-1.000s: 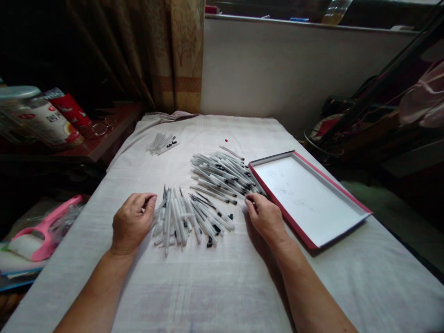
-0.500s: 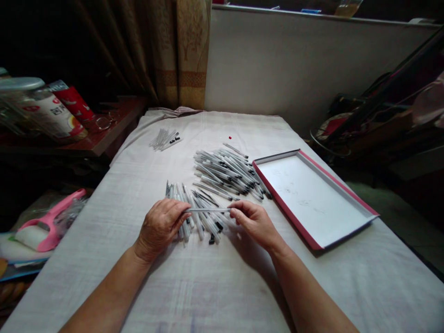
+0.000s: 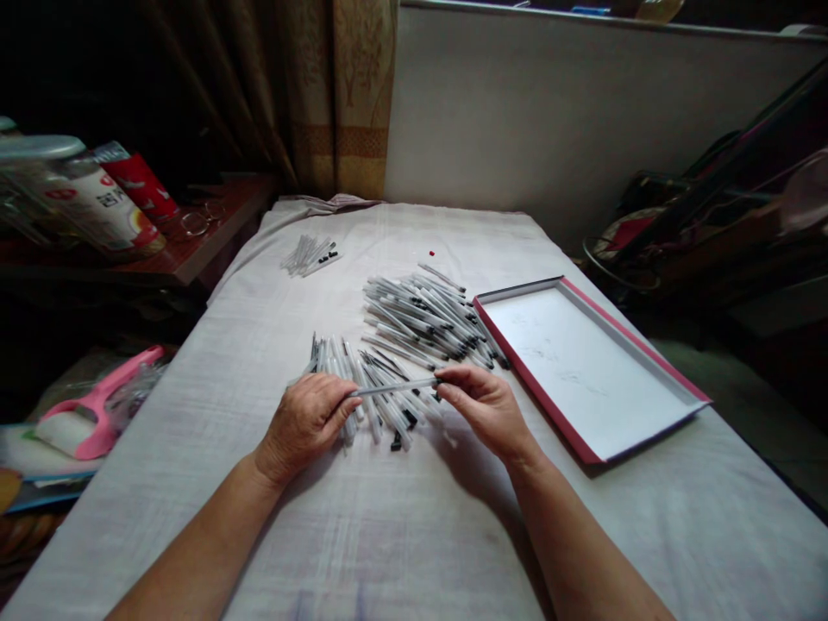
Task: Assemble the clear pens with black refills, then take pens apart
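Observation:
Between my two hands is a slim translucent pen (image 3: 396,388), held almost level with its right end slightly raised. My left hand (image 3: 310,420) is closed around its left end. The thumb and fingers of my right hand (image 3: 484,405) pinch the other end, where a dark tip shows. Below the pen lies a loose pile of clear pen barrels (image 3: 373,423), thin dark refills (image 3: 386,366) and black caps (image 3: 409,418); my left hand hides part of it. Farther back, a larger heap of pens (image 3: 420,315) with black ends lies on the cloth.
A shallow pink-edged box lid (image 3: 582,371) lies right of the heap. A small bunch of clear tubes (image 3: 304,256) and a red bit (image 3: 432,254) lie toward the back. Left of the cloth-covered table (image 3: 259,552) are a jar (image 3: 97,207) and a pink-handled tool (image 3: 103,401).
The pen's right end has risen a little, with my right hand slightly higher and farther right. A dark tip now shows at my right fingers. The view has shifted slightly.

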